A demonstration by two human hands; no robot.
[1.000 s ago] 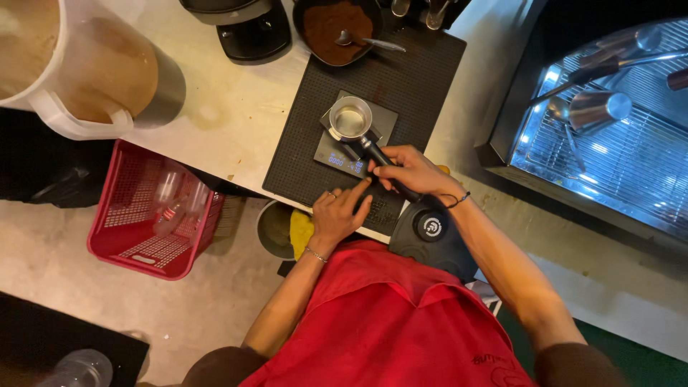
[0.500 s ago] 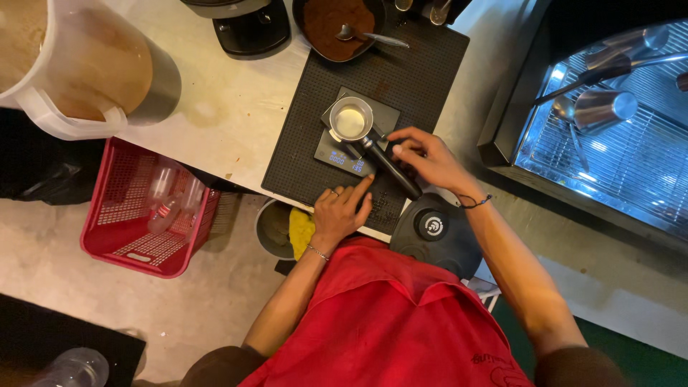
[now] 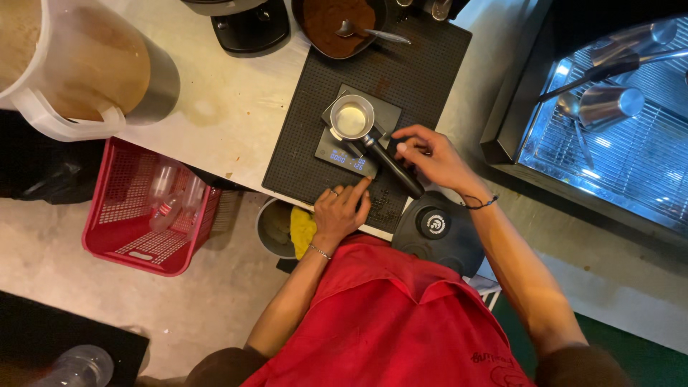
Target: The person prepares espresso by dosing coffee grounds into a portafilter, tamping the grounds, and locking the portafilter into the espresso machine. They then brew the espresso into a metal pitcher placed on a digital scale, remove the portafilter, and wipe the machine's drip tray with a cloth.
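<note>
A filter holder (image 3: 356, 122), its basket pale and apparently without grounds, rests on a small scale (image 3: 352, 141) on the black mat (image 3: 315, 143) covering the surface. The left hand (image 3: 342, 211), holding nothing, presses a finger at the scale's near edge; the right hand (image 3: 430, 154) lightly pinches the handle's end.

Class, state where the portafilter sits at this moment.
In the head view, the portafilter rests on the small scale on the black mat, its handle by the right hand.

A red basket (image 3: 147, 215) sits on the floor, a bowl of ground coffee (image 3: 337, 25) rests on the counter
</note>
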